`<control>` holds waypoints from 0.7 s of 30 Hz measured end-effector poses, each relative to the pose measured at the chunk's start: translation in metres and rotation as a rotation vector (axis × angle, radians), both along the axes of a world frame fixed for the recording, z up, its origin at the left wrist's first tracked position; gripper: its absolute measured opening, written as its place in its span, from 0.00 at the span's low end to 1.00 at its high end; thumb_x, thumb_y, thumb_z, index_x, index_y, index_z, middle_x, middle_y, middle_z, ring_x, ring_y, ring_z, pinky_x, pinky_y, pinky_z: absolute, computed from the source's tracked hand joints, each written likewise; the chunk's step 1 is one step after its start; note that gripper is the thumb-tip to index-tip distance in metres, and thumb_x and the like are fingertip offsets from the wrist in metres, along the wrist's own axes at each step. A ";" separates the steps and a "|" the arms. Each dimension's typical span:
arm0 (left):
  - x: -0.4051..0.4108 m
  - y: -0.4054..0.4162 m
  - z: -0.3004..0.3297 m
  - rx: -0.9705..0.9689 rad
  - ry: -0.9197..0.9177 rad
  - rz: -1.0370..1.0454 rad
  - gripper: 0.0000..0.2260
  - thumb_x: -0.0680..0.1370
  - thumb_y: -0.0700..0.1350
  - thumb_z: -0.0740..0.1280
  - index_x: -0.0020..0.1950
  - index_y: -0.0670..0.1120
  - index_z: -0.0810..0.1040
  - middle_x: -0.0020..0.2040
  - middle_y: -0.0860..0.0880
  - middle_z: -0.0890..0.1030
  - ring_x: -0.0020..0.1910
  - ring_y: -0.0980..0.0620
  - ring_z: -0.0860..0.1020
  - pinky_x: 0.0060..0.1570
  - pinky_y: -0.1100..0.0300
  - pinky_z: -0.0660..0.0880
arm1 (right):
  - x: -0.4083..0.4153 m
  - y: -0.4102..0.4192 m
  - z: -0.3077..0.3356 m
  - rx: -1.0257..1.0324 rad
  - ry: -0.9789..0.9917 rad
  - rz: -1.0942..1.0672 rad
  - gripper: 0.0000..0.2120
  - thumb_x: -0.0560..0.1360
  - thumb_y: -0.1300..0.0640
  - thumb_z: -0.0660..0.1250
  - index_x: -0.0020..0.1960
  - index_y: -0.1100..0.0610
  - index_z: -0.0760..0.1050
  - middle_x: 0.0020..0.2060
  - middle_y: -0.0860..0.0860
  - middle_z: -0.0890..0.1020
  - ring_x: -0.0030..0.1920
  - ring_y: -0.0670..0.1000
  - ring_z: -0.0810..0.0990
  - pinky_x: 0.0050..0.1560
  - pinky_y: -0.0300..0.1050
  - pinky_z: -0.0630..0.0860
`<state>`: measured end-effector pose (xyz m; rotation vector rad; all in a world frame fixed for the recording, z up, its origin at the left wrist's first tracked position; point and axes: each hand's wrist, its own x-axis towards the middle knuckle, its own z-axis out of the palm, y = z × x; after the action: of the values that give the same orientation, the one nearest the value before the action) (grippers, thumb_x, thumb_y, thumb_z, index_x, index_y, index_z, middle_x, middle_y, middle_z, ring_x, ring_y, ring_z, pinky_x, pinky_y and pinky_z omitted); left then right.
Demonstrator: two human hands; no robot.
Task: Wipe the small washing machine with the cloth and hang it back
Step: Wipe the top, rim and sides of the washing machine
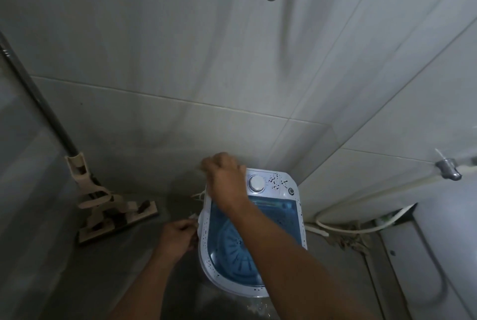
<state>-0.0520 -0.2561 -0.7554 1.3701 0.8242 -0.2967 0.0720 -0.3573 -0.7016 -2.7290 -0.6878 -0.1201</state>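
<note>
We find no text that we can read anywhere in this view. The control panel of the small washing machine (268, 180) carries dark markings beside its white dial (256, 183), but they are too small and blurred for us to make out as letters or numbers. We see dark speckles along the machine's white rim, which look like a pattern and not writing. The wall tiles (180, 61) and the mop (113, 211) bear no label that we can read.

Home bathrm: tiled walls (180, 61), mop (113, 211).
</note>
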 end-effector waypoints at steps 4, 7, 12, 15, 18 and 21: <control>0.000 0.001 0.005 -0.009 -0.007 -0.024 0.07 0.79 0.39 0.66 0.45 0.46 0.83 0.43 0.43 0.86 0.43 0.44 0.84 0.41 0.55 0.81 | 0.025 -0.028 0.005 -0.243 -0.012 -0.010 0.22 0.75 0.59 0.68 0.67 0.48 0.76 0.65 0.54 0.73 0.62 0.59 0.71 0.59 0.57 0.66; -0.002 0.003 0.003 -0.003 0.000 -0.052 0.08 0.79 0.40 0.66 0.46 0.49 0.84 0.42 0.46 0.86 0.45 0.45 0.84 0.47 0.50 0.81 | 0.019 -0.037 0.000 -0.384 -0.108 0.264 0.24 0.70 0.57 0.74 0.65 0.50 0.78 0.63 0.56 0.74 0.60 0.60 0.73 0.55 0.57 0.68; -0.002 0.000 0.006 -0.027 0.000 0.000 0.09 0.79 0.38 0.66 0.41 0.47 0.83 0.40 0.42 0.85 0.42 0.43 0.82 0.49 0.48 0.79 | 0.015 -0.035 0.008 -0.414 -0.107 0.597 0.20 0.71 0.56 0.72 0.62 0.46 0.81 0.59 0.52 0.76 0.57 0.56 0.74 0.51 0.52 0.67; -0.002 -0.002 0.008 -0.039 -0.013 0.001 0.09 0.79 0.38 0.66 0.41 0.46 0.83 0.38 0.41 0.84 0.41 0.44 0.80 0.46 0.50 0.78 | 0.034 -0.037 0.030 -0.339 -0.182 0.343 0.19 0.75 0.57 0.69 0.65 0.47 0.79 0.61 0.53 0.75 0.58 0.57 0.74 0.53 0.53 0.67; -0.002 -0.001 0.010 -0.034 -0.011 0.010 0.08 0.78 0.38 0.66 0.44 0.45 0.84 0.39 0.40 0.85 0.40 0.44 0.81 0.48 0.48 0.79 | 0.046 -0.039 0.035 -0.466 -0.159 0.274 0.21 0.76 0.57 0.67 0.69 0.49 0.75 0.64 0.54 0.72 0.61 0.58 0.71 0.58 0.55 0.67; -0.002 0.001 0.010 -0.034 0.002 -0.001 0.09 0.79 0.38 0.66 0.43 0.47 0.83 0.42 0.42 0.86 0.41 0.43 0.82 0.50 0.46 0.79 | 0.041 -0.039 0.028 -0.512 -0.150 0.408 0.24 0.72 0.57 0.73 0.67 0.48 0.77 0.63 0.55 0.73 0.60 0.58 0.72 0.55 0.55 0.68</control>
<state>-0.0538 -0.2554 -0.7457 1.3389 0.8168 -0.3109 0.1131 -0.3959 -0.6740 -2.9895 -1.4788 -0.0575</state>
